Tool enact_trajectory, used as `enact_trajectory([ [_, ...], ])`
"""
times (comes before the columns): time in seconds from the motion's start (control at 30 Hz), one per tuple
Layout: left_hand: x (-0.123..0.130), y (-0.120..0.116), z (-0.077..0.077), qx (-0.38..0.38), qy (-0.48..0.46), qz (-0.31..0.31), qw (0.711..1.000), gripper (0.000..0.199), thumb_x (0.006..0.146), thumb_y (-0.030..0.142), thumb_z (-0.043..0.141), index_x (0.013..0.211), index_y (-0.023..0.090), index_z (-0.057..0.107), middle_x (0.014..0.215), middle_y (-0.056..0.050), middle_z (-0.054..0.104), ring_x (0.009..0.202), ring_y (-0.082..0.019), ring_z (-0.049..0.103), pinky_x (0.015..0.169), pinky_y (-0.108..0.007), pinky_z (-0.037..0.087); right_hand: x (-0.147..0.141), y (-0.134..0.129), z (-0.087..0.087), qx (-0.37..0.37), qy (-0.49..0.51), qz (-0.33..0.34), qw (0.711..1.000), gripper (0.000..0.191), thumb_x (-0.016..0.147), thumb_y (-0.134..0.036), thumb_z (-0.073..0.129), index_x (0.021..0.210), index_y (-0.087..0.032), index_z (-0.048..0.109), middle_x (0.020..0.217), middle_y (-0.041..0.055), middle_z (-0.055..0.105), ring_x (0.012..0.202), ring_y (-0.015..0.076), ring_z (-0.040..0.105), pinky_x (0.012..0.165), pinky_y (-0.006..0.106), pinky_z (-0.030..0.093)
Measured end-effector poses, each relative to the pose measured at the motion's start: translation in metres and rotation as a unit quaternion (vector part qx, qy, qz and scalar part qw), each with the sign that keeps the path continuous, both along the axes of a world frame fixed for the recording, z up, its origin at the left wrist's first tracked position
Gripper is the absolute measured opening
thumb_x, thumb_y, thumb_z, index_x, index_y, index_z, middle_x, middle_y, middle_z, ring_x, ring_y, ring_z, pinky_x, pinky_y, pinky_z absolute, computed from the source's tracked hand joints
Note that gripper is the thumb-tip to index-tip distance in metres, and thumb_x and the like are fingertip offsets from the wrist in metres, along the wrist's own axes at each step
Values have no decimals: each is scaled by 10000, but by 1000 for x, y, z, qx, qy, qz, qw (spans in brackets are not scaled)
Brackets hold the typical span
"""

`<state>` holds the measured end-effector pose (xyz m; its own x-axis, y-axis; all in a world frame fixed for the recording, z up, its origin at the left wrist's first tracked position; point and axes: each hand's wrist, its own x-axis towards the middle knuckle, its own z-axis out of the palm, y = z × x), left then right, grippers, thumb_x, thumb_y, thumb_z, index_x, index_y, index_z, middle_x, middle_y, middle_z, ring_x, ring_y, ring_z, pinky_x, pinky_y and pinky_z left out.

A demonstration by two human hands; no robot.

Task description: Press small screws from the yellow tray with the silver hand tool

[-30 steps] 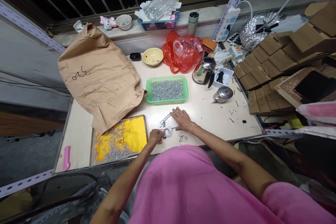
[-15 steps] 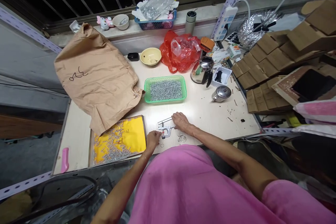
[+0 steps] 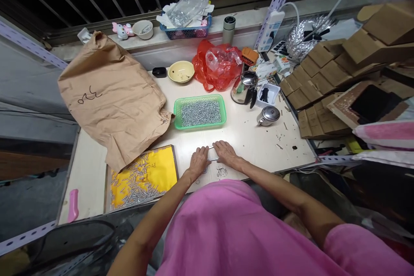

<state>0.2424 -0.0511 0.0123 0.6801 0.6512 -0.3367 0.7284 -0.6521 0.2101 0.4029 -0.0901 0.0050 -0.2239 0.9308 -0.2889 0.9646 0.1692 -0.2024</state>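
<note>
A silver plier-like hand tool point(image 3: 212, 159) lies on the table in front of me. Only short lengths of its two handles show between my hands; its head is hidden. My left hand point(image 3: 198, 162) covers the head end, fingers curled over it. From the right, my right hand point(image 3: 226, 153) is closed around the handle ends. Just left of my left hand is a shallow tray point(image 3: 175, 168) lined in yellow, with many small metal pins scattered over it. Beyond my hands sits a green plastic basket point(image 3: 223, 105) full of short metal pins point(image 3: 200, 113).
A large brown paper bag point(image 3: 123, 99) overlaps the tray's back edge. Behind the basket are a cream bowl point(image 3: 181, 72) and a red plastic bag point(image 3: 210, 82). A kettle point(image 3: 242, 92), a metal mug point(image 3: 269, 115) and stacked cardboard boxes point(image 3: 323, 77) stand rightward. A pink-handled object point(image 3: 73, 205) lies front left.
My left hand has moved right and forward from beside the tool's head onto it, covering it. My right hand stays on the handles. The whole view has shifted slightly.
</note>
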Motion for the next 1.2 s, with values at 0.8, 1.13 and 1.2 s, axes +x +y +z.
enact_trajectory([
  [0.8, 14, -7, -2, 19, 13, 0, 1000, 265, 905, 182, 495, 1166, 154, 531, 1187, -111, 542, 1097, -243, 465, 824, -340, 466, 7, 4, 6, -2, 4, 20, 1000, 386, 785, -332, 719, 1090, -124, 607, 1082, 117, 607, 1016, 237, 514, 792, 310, 428],
  [1.13, -9, -43, 2, -65, -45, -78, 994, 286, 902, 110, 393, 1101, 155, 593, 1035, -108, 596, 1006, -233, 490, 897, -368, 434, 19, 18, -6, 3, -8, 19, 1000, 193, 906, -113, 474, 1016, -168, 623, 1076, 101, 592, 1002, 219, 462, 783, 311, 379],
  [1.2, -14, -42, 3, -93, -89, -89, 988, 320, 898, 110, 393, 1150, 159, 583, 1068, -109, 606, 1035, -227, 495, 932, -368, 425, 21, 31, -8, 14, -15, 27, 999, 234, 908, -75, 428, 979, -171, 630, 1054, 98, 601, 989, 214, 460, 789, 314, 370],
])
